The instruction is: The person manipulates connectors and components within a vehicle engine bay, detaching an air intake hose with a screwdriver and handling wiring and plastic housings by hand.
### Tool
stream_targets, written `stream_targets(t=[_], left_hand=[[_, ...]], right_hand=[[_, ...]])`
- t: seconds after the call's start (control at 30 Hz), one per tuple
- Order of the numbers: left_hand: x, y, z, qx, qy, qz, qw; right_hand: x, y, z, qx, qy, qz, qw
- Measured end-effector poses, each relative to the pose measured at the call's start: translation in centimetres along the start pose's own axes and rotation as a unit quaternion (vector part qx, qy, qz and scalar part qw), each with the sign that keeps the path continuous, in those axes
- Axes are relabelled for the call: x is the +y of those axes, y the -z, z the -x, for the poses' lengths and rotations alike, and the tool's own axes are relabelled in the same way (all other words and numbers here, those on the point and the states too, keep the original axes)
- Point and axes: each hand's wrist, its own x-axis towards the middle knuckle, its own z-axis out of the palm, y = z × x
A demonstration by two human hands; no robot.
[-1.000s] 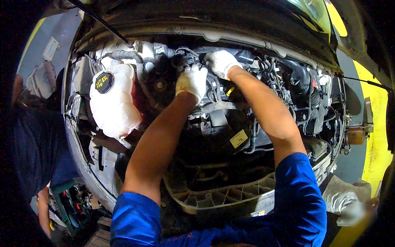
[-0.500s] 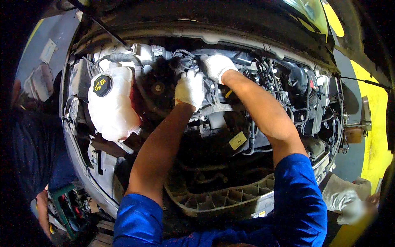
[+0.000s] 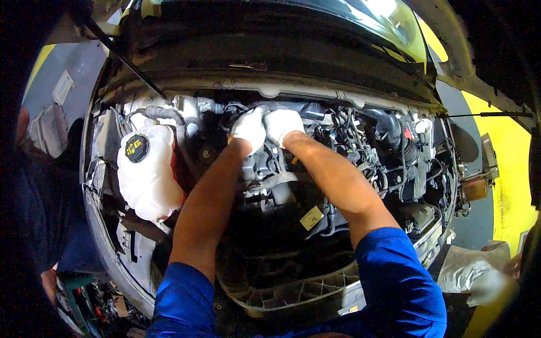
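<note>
My left hand (image 3: pixel 248 130) and my right hand (image 3: pixel 283 127), both in white gloves, reach into the far part of an open engine bay. They are side by side and touching or nearly so. The fingers point down and away behind the gloves, so what they hold or touch cannot be made out. Just nearer than the hands lies the engine (image 3: pixel 282 179) with grey pipes and a wiring harness (image 3: pixel 360 147) to the right. A white coolant tank (image 3: pixel 151 183) with a black cap (image 3: pixel 137 149) stands to the left.
The raised hood's struts (image 3: pixel 125 61) flank the bay. A ribbed front beam (image 3: pixel 298 293) crosses the near side. A person in dark clothing (image 3: pixel 51 214) is at the left, beside a tool crate (image 3: pixel 84 298). Another person (image 3: pixel 473 270) is at the lower right. A yellow label (image 3: pixel 311 218) sits below the engine.
My view has tilted, so the bay sits lower in the picture. My right hand has drawn in beside my left, and the left has come up level with it.
</note>
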Motion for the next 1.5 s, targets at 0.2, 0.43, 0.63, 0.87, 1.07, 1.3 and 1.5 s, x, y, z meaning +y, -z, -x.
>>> stream_targets(t=[0.2,0.43,0.63,0.87,1.07,1.3,1.5], left_hand=[[-0.3,0.9,-0.9,-0.061,-0.028,-0.029,0.997],[1.2,-0.5,0.5,0.017,-0.015,-0.054,0.998],[-3.4,-4.6,-1.3,0.016,-0.013,-0.21,0.977],[1.0,-2.0,0.7,0.13,-0.036,-0.063,0.989],[0.9,-2.5,0.6,0.067,-0.026,-0.052,0.996],[0.4,-2.1,0.6,0.089,-0.035,0.006,0.995],[-1.0,-2.3,0.1,0.049,-0.02,-0.02,0.998]], right_hand=[[1.0,0.0,0.2,0.012,0.019,-0.093,0.995],[2.4,3.5,3.0,-0.064,0.062,-0.053,0.995],[-0.6,14.2,5.7,0.183,0.265,-0.057,0.945],[-1.3,19.8,-3.6,0.189,0.136,-0.068,0.97],[-1.4,18.2,-8.2,0.039,0.166,0.114,0.979],[-3.0,21.9,-2.7,0.068,0.151,0.106,0.98],[-0.2,19.9,8.2,0.23,0.227,-0.184,0.928]])
